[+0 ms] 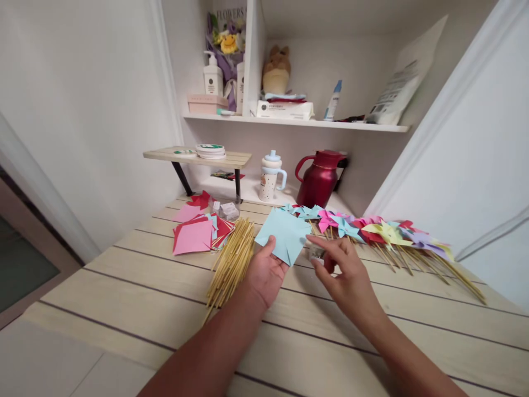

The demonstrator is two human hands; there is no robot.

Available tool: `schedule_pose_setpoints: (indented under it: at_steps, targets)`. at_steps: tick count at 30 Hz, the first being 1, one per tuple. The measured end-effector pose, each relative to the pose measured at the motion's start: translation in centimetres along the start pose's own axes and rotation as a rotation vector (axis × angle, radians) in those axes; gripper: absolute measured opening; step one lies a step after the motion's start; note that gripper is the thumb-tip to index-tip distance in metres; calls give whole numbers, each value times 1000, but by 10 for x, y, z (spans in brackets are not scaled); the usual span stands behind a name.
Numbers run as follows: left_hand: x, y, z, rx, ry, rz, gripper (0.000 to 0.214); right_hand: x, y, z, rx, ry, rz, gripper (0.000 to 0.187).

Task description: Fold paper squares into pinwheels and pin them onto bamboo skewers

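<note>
My left hand [270,270] holds a light blue paper square [283,234] above the table, thumb on top and fingers beneath. Slits run inward from the paper's corners. My right hand [343,267] is beside the paper's right corner, thumb and index finger apart with nothing visible between them. Whether the index fingertip touches the paper I cannot tell. Partly hidden behind that hand is a small clear container [316,253]. A bundle of thin wooden sticks [233,259] lies left of my left hand.
Pink and red paper squares [193,237] are stacked at the left, near small white boxes [228,210]. Finished paper pinwheels [388,234] on sticks lie along the right. A spotted cup [268,182] and a red thermos jug [318,179] stand behind, beside a small raised shelf [231,160].
</note>
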State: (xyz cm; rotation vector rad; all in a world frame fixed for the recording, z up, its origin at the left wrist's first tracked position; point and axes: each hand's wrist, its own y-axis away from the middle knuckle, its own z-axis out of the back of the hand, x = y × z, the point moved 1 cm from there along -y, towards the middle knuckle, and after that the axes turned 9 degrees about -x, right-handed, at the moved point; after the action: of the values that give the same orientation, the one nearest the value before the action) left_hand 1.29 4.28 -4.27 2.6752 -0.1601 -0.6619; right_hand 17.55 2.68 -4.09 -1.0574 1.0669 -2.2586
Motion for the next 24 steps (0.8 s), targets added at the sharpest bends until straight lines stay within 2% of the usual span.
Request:
schedule_pose_setpoints:
  at_steps: [6, 11, 16, 19, 24]
  targets:
    - [6, 1, 4, 61, -17, 42, 22, 11, 6, -9, -70, 3, 131, 31]
    - [10, 0, 6, 55, -70, 53, 25, 1, 3, -4, -118, -3, 87, 21]
    - [8, 2, 4, 39, -66, 66, 25, -2, 1, -1, -109, 7, 49, 31]
    - [8, 3, 4, 74, -58, 60, 27, 1, 1, 0, -102, 3, 51, 34]
    - [12, 2, 8, 93, -157, 99, 30, 6, 1, 2, -83, -23, 68, 23]
